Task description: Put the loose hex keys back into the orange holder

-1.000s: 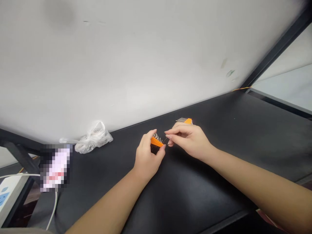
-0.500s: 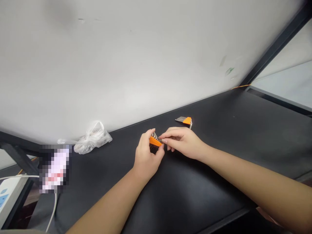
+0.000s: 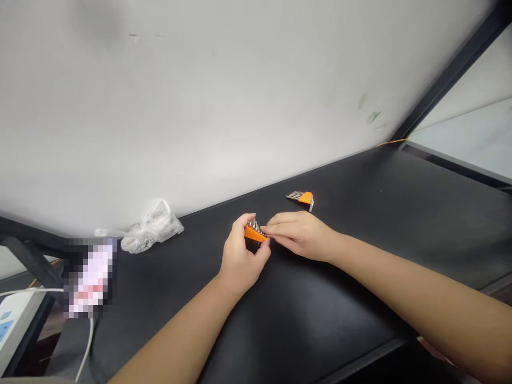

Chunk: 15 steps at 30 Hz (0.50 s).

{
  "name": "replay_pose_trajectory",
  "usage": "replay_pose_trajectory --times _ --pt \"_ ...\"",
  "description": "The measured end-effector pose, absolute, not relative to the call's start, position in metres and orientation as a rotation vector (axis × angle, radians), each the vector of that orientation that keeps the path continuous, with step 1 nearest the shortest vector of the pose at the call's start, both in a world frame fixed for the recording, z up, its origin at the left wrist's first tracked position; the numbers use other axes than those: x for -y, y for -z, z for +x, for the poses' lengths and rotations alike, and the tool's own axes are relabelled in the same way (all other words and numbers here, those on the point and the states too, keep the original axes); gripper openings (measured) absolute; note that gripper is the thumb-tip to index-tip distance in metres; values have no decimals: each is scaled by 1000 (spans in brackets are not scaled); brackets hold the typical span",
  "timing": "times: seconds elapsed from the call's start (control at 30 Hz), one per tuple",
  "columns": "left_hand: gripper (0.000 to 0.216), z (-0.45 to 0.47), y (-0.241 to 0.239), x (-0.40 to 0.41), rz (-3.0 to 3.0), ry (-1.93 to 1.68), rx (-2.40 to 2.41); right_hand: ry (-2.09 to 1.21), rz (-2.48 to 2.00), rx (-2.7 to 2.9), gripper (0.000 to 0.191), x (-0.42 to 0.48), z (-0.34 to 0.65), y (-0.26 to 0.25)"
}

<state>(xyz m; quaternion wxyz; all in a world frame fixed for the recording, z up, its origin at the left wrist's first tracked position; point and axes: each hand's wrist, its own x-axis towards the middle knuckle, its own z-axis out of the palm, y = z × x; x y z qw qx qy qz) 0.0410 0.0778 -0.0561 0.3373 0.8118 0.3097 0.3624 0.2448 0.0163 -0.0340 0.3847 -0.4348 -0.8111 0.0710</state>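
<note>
My left hand (image 3: pixel 240 256) is closed around an orange holder of metal hex keys (image 3: pixel 254 232), held just above the black tabletop (image 3: pixel 360 224). My right hand (image 3: pixel 298 234) comes in from the right with its fingertips pinched at the keys sticking out of the holder; whether it grips one key is hidden by the fingers. A second orange hex key set (image 3: pixel 302 197) lies flat on the table behind my right hand, untouched.
A crumpled clear plastic bag (image 3: pixel 154 226) lies at the foot of the white wall (image 3: pixel 200 106). A blurred-out object (image 3: pixel 90 277) and a white power strip (image 3: pixel 14 322) with a cable sit at the left edge. A black frame post (image 3: pixel 444 80) rises at right.
My right hand has moved left and down, closing in on the holder until its fingertips rest on the keys. The left hand has held still.
</note>
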Motion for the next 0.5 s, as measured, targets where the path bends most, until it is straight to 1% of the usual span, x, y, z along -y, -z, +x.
replay_pose_trajectory --times 0.17,0.3,0.33,0.5 --pt "68 41 54 -76 2131 -902 -758 -50 -1149 2144 24 -16 246 34" --pt "79 41 51 -74 2103 -833 -748 -32 -1257 2181 19 -15 244 28" --pt "80 41 51 -73 2095 -823 -737 -42 -1295 2171 21 -15 244 27" --pt "82 40 47 -71 2127 -818 -659 -123 -1367 2181 51 -16 244 25"
